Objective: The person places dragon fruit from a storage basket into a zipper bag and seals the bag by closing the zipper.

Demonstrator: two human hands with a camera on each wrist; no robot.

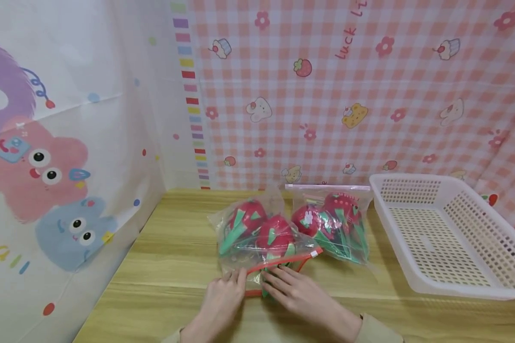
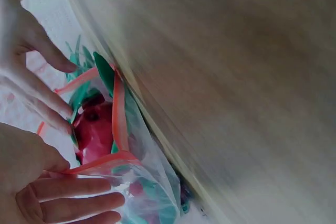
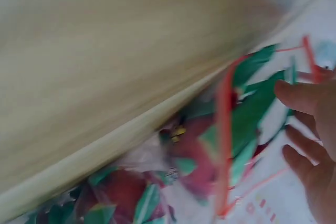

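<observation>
On the table lies a clear slider bag [image 1: 244, 257] with a red zip strip, its mouth towards me and parted. Inside are red toy dragon fruits [image 1: 276, 233] with green leaves; one dragon fruit [image 2: 94, 132] shows at the mouth, its leaves [image 3: 257, 108] poking out past the strip. My left hand [image 1: 224, 295] pinches the strip at the bag's left side, thumb inside and the other fingers extended along the outside. With fingers nearly straight, my right hand [image 1: 300, 295] touches the leaves at the opening. The fingertips are partly hidden in the head view.
A second slider bag [image 1: 332, 224] with a pale pink strip holds more red and green dragon fruits, right behind the first. A white perforated plastic basket [image 1: 395, 247] stands at the right. Patterned cloths [image 1: 283, 95] hang behind and on the left.
</observation>
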